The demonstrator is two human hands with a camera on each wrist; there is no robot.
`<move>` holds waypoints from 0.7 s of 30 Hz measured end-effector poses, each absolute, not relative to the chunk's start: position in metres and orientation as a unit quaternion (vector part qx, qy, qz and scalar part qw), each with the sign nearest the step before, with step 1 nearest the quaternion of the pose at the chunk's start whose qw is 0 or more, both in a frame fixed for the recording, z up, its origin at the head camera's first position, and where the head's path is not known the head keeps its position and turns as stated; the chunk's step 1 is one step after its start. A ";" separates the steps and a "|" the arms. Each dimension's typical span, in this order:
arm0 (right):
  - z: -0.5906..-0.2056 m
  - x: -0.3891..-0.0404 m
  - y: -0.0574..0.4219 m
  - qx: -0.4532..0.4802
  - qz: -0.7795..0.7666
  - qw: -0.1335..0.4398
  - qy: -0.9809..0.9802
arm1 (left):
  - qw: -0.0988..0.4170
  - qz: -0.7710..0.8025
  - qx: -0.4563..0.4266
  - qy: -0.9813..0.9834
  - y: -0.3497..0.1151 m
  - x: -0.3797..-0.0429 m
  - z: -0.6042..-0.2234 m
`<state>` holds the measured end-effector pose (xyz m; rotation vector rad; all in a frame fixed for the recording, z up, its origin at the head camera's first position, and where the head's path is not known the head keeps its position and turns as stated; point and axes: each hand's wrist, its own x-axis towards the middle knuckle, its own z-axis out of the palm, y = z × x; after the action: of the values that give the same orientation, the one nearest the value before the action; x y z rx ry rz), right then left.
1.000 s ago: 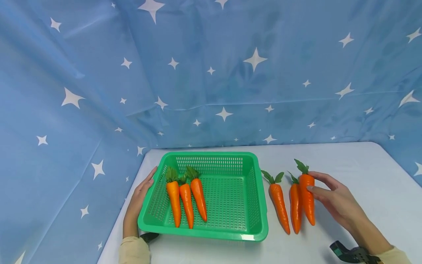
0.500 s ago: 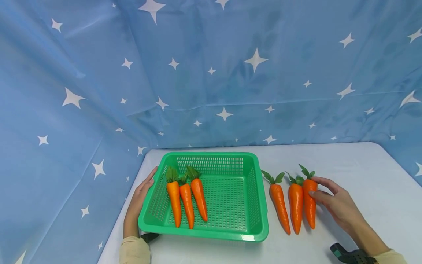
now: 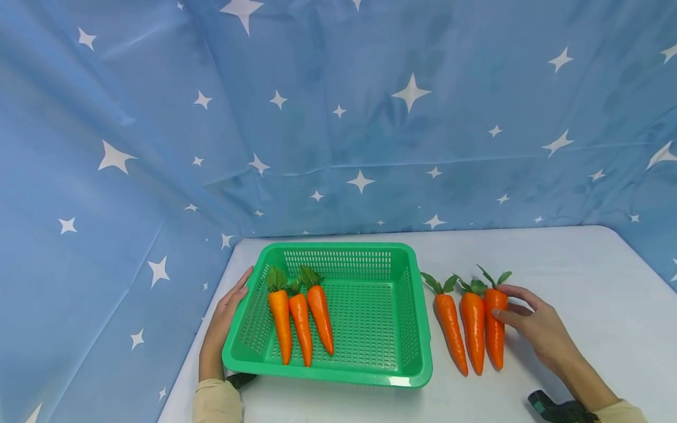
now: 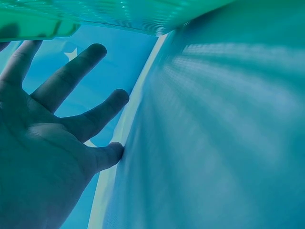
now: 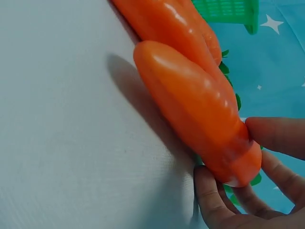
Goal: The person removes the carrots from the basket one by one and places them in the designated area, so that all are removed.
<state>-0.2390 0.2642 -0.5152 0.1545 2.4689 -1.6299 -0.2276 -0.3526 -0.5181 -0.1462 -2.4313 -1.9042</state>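
My right hand (image 3: pixel 545 329) pinches the rightmost orange carrot (image 3: pixel 495 329) near its leafy top, thumb on one side and fingers on the other. In the right wrist view that carrot (image 5: pixel 195 109) lies close over the white surface, its tip pointing away from the hand. Two more carrots, a middle one (image 3: pixel 473 329) and a left one (image 3: pixel 451 332), lie beside it in a row. At the far side, my left hand (image 3: pixel 224 317) rests against the left wall of a green basket (image 3: pixel 327 376); its fingers are straight and spread in the left wrist view.
Three carrots (image 3: pixel 300 323) lie in the left half of the basket, leaves toward the back. The white table (image 3: pixel 582 270) ends at a blue curtain (image 3: pixel 338 135) with white stars behind and at the left.
The right hand has lowered its carrot and shifted it beside the middle carrot, which has turned slightly and moved a little left. The left hand and basket stay in place.
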 end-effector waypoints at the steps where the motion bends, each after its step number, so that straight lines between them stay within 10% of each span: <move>1: -0.515 -0.239 0.264 0.050 -0.544 0.087 0.833 | 0.025 -0.616 -0.047 -0.786 -0.352 -0.227 -0.518; 21: -0.517 -0.235 0.257 0.047 -0.479 0.074 0.873 | 0.024 -0.618 -0.058 -0.784 -0.353 -0.227 -0.519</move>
<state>-0.2354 0.2572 -0.5174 0.1419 2.6216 -1.4379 -0.2273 -0.3527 -0.5193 -0.1797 -2.4255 -1.9130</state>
